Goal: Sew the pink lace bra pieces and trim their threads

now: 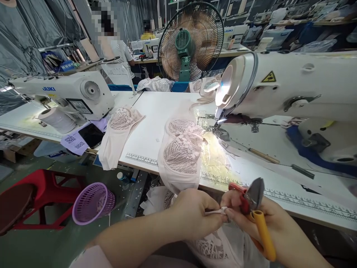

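Low in front of me, my left hand [199,212] pinches a narrow light strip [216,211] of a pale pink lace bra. My right hand [267,219] meets it there, its thumb and finger closed on the same strip. Held in that right hand is a pair of scissors [255,193] with dark metal blades, a red part and an orange handle, pointing up and away from the strip. Part of the bra [212,245] hangs below my hands, over my lap. More pale pink lace bra pieces [182,152] lie over the table's front edge, just beyond my left hand.
A white sewing machine [292,82] stands at the right, its lamp lit. Left are another machine [69,93], a thread cone [57,120], a phone [91,134] and a bra piece [122,121]. A purple basket [93,203] and red stool [50,190] stand on the floor. Behind is a fan [191,41].
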Action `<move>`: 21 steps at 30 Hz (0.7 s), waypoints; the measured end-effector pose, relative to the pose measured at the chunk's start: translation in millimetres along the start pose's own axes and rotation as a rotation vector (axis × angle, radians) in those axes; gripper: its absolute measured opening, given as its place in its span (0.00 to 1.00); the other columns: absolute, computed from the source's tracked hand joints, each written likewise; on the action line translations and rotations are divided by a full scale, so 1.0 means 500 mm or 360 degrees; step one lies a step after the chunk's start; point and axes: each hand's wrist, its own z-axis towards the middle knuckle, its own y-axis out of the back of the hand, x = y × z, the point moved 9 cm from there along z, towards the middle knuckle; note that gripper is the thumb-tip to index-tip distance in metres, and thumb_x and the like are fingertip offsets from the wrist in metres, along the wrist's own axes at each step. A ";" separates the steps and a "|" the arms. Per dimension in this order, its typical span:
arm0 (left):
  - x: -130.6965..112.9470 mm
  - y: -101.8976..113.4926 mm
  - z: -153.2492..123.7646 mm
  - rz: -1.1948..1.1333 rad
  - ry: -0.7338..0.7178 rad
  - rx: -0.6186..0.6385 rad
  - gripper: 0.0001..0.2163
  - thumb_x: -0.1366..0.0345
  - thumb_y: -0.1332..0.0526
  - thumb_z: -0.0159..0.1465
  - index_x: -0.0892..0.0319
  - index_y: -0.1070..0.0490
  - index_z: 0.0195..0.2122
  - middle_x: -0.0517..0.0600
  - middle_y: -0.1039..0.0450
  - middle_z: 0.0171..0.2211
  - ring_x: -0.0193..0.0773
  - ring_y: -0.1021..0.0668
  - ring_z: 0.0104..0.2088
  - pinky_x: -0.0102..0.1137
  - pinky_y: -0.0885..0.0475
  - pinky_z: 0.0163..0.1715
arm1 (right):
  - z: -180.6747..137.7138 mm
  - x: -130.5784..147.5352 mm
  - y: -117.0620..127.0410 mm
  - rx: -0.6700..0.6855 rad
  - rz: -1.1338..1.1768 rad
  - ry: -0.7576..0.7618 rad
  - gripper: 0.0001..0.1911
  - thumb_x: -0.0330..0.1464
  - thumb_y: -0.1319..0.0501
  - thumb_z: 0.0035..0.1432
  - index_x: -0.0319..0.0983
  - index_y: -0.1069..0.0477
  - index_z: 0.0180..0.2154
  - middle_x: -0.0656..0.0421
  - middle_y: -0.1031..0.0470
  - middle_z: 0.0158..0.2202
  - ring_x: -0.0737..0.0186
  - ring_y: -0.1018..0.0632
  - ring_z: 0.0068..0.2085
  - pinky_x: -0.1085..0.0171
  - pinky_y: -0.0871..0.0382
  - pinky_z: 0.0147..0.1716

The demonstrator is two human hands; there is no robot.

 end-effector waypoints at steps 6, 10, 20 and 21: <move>0.017 -0.009 0.005 -0.0238 0.0266 0.0176 0.17 0.60 0.40 0.57 0.59 0.43 0.15 0.40 0.50 0.15 0.27 0.44 0.19 0.27 0.50 0.19 | 0.009 -0.020 0.011 0.0038 0.0021 -0.0034 0.14 0.42 0.32 0.52 0.43 0.33 0.26 0.61 0.30 0.28 0.62 0.28 0.31 0.68 0.34 0.23; 0.027 -0.016 0.008 -0.0471 0.0341 0.0288 0.17 0.57 0.38 0.56 0.60 0.40 0.16 0.40 0.50 0.15 0.26 0.45 0.19 0.28 0.53 0.18 | 0.022 -0.024 0.006 0.0193 -0.0062 0.0018 0.12 0.42 0.34 0.55 0.42 0.31 0.28 0.60 0.31 0.28 0.64 0.30 0.27 0.68 0.32 0.23; 0.056 0.007 0.009 -0.0571 0.0579 0.0264 0.13 0.59 0.35 0.51 0.61 0.35 0.18 0.39 0.47 0.12 0.25 0.44 0.15 0.27 0.53 0.15 | -0.013 -0.141 0.045 0.0498 -0.0367 0.0046 0.30 0.59 0.38 0.45 0.43 0.26 0.39 0.54 0.26 0.30 0.55 0.27 0.26 0.59 0.27 0.25; 0.059 0.010 0.009 -0.0562 0.0596 0.0269 0.12 0.59 0.35 0.50 0.61 0.34 0.18 0.39 0.47 0.12 0.25 0.44 0.15 0.27 0.53 0.15 | -0.016 -0.166 0.058 0.0455 -0.0405 0.0014 0.31 0.61 0.39 0.42 0.44 0.25 0.36 0.55 0.27 0.26 0.55 0.28 0.23 0.60 0.29 0.20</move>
